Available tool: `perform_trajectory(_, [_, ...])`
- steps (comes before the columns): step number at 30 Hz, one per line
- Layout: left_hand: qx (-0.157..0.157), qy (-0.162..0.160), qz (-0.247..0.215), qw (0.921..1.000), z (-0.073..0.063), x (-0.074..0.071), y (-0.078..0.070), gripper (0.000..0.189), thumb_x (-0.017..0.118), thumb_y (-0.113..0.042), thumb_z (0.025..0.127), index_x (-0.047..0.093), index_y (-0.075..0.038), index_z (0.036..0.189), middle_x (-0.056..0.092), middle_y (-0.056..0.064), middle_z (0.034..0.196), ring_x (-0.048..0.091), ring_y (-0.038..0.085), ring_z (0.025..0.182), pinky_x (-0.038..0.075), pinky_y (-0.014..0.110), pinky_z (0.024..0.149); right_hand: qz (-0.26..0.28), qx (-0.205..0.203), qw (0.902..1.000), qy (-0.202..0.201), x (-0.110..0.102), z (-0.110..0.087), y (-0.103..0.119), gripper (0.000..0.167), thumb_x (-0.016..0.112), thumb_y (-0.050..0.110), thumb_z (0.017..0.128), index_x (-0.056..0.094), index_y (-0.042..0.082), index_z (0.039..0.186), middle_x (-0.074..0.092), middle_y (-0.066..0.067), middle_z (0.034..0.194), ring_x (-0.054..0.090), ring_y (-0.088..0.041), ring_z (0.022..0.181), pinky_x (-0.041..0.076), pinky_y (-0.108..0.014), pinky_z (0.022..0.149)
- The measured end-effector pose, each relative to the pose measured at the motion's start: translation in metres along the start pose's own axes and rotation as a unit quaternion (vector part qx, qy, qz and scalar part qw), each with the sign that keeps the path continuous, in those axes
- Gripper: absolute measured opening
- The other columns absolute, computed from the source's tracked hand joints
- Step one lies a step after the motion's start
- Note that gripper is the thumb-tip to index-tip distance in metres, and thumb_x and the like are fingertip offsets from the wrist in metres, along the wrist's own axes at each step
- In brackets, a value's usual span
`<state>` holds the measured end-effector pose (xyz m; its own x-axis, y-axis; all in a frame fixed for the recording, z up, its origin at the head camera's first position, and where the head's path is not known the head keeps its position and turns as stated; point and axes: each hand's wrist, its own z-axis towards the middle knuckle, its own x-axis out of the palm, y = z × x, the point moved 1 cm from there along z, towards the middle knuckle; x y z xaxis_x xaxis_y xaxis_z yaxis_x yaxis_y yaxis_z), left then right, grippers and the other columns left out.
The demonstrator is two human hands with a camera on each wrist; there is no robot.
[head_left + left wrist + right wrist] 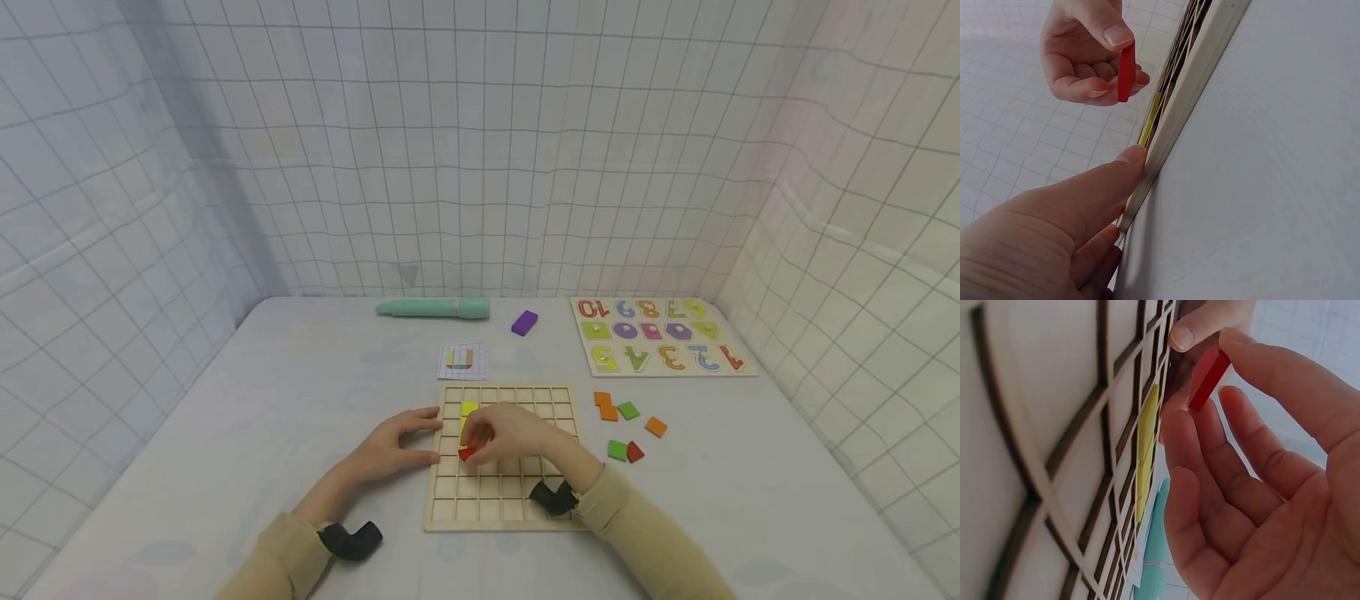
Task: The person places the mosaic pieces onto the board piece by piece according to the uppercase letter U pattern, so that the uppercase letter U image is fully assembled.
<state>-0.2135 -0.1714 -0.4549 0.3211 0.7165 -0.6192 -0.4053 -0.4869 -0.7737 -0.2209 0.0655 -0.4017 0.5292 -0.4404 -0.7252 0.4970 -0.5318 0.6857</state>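
A small red tile (467,453) with one rounded side is pinched between the thumb and fingers of my right hand (513,432). It is held over the left part of a wooden grid board (502,526); in the right wrist view the red tile (1210,380) stands on edge, apart from the grid. Yellow tiles (1147,447) lie in a column of the board, partly hidden by my right hand in the head view. My left hand (384,450) rests against the board's left edge, its thumb (1132,155) touching the rim and its fingers loosely extended.
Loose orange (656,427), green (628,410) and red (635,452) tiles lie right of the board. Behind it are a pattern card (462,361), a teal pen-shaped object (435,308) and a purple block (525,322). A number puzzle (652,342) lies at back right.
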Motion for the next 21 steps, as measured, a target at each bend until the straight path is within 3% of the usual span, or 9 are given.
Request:
perform_trajectory(5, [0.003, -0.004, -0.004, 1.0000, 0.000, 0.000, -0.005, 0.049, 0.077, -0.023, 0.079, 0.062, -0.005, 0.123, 0.045, 0.014, 0.141, 0.033, 0.036, 0.133, 0.025, 0.057, 0.106, -0.006, 0.004, 1.0000, 0.005, 0.004, 0.001, 0.001, 0.020, 0.080, 0.023, 0.076, 0.066, 0.018, 0.089, 0.060, 0.012, 0.079, 0.056, -0.003, 0.074, 0.048, -0.020, 0.069])
perform_trajectory(14, [0.011, 0.004, -0.016, 0.9998, -0.007, -0.009, -0.040, 0.046, 0.075, -0.009, 0.079, 0.060, 0.007, 0.120, 0.044, 0.025, 0.138, 0.033, 0.043, 0.131, 0.026, 0.058, 0.105, -0.023, 0.000, 0.9997, 0.004, 0.008, 0.002, -0.002, 0.021, 0.080, 0.025, 0.076, 0.065, 0.020, 0.090, 0.059, 0.013, 0.078, 0.055, -0.003, 0.074, 0.047, -0.019, 0.069])
perform_trajectory(21, [0.009, 0.005, -0.021, 0.9997, -0.008, -0.010, -0.041, 0.046, 0.075, -0.009, 0.080, 0.059, 0.006, 0.121, 0.043, 0.025, 0.138, 0.033, 0.043, 0.131, 0.026, 0.058, 0.105, -0.031, 0.005, 0.9995, 0.005, 0.014, 0.003, -0.004, 0.018, 0.079, 0.027, 0.077, 0.065, 0.022, 0.086, 0.059, 0.013, 0.074, 0.055, -0.003, 0.069, 0.047, -0.019, 0.064])
